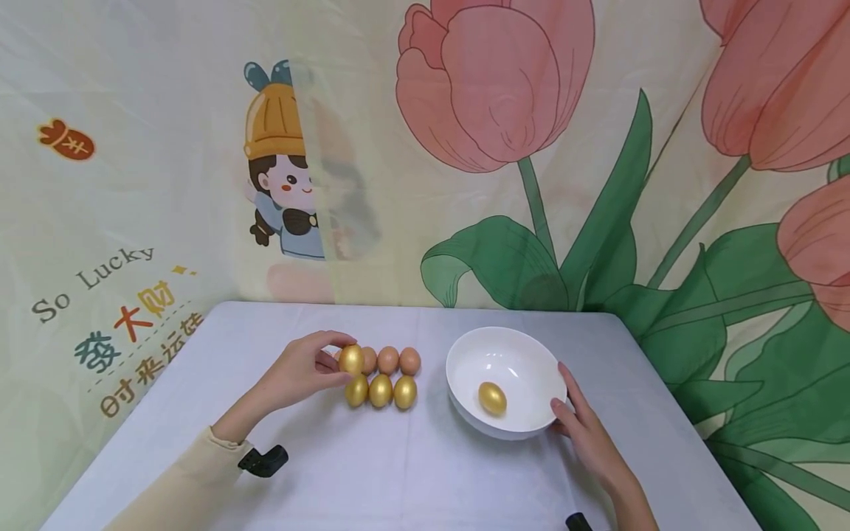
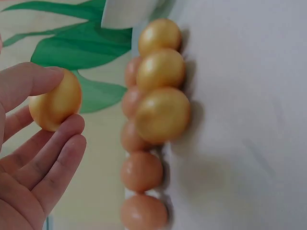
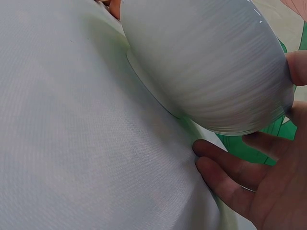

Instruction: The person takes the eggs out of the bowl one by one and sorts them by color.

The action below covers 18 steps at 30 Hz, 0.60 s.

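My left hand [image 1: 308, 371] pinches a golden egg [image 1: 351, 359] between thumb and fingertips, raised above the table at the left end of the eggs. Close by, three golden eggs [image 1: 381, 391] stand in a front row. Behind them runs a row of brown eggs [image 1: 388, 361], partly hidden in the head view; the left wrist view shows several brown eggs [image 2: 142, 171]. To the right is a white bowl [image 1: 508, 359] with one golden egg [image 1: 492, 399] inside. My right hand [image 1: 587, 431] holds the bowl's right side, thumb at the rim and fingers around the outer wall.
A white cloth covers the table [image 1: 345, 479], whose back edge meets a printed backdrop [image 1: 372, 147] with tulips and a cartoon figure. A black strap [image 1: 264, 461] sticks out from the left wrist. The bowl stands to the right of the egg rows.
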Each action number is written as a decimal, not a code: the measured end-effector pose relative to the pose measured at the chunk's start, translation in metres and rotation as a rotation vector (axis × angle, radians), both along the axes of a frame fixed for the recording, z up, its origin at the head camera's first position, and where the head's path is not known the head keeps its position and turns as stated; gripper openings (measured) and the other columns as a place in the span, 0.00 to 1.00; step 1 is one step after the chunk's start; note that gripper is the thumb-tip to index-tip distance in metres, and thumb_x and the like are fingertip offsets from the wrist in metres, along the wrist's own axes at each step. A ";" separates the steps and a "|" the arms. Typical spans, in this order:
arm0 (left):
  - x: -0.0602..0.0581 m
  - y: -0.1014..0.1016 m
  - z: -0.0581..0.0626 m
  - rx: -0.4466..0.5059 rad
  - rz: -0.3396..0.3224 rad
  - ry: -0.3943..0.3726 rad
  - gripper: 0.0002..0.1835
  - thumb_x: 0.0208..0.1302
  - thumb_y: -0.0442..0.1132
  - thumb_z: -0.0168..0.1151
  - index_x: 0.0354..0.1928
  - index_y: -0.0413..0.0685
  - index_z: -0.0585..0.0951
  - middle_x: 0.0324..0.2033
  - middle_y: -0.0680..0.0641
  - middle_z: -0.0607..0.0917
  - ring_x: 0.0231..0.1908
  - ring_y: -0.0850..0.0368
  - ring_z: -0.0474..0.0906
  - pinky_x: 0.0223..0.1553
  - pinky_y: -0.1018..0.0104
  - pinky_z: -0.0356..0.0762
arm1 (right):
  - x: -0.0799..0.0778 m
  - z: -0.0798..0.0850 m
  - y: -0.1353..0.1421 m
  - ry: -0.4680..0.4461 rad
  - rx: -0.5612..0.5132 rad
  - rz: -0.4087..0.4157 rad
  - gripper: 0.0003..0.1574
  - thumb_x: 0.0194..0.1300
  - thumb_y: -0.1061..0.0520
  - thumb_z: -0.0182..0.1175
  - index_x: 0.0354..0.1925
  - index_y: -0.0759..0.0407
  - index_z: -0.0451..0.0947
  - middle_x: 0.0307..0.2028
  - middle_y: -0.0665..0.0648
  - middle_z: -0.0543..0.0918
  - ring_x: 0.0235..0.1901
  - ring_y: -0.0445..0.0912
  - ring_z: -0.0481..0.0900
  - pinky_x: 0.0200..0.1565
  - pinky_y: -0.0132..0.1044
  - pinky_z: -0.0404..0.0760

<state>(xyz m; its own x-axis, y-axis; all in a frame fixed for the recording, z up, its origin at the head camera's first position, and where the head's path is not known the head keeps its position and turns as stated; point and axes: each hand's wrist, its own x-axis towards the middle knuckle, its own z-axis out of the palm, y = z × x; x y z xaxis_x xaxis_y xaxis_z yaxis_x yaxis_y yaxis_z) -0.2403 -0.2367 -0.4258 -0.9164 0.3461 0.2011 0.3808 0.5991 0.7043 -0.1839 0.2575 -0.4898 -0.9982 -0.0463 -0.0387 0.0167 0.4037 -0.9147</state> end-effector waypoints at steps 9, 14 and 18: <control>0.004 -0.032 -0.023 -0.044 -0.011 -0.003 0.31 0.57 0.35 0.83 0.63 0.49 0.83 0.57 0.46 0.85 0.41 0.61 0.87 0.43 0.69 0.88 | 0.001 0.002 0.000 0.011 0.016 -0.003 0.45 0.86 0.37 0.45 0.87 0.39 0.35 0.86 0.58 0.41 0.74 0.64 0.68 0.58 0.44 0.85; 0.004 -0.039 -0.035 -0.066 -0.045 0.012 0.31 0.57 0.35 0.82 0.63 0.46 0.82 0.53 0.45 0.85 0.39 0.61 0.86 0.42 0.69 0.88 | 0.001 0.002 0.000 0.013 0.008 0.000 0.45 0.86 0.38 0.45 0.87 0.39 0.35 0.86 0.58 0.41 0.74 0.63 0.67 0.58 0.43 0.85; 0.001 -0.042 -0.045 -0.065 -0.060 0.000 0.30 0.58 0.36 0.82 0.62 0.49 0.81 0.49 0.46 0.85 0.37 0.63 0.86 0.41 0.68 0.88 | 0.001 0.001 -0.001 0.005 0.003 0.002 0.46 0.86 0.39 0.46 0.87 0.39 0.35 0.86 0.58 0.40 0.75 0.64 0.67 0.60 0.47 0.84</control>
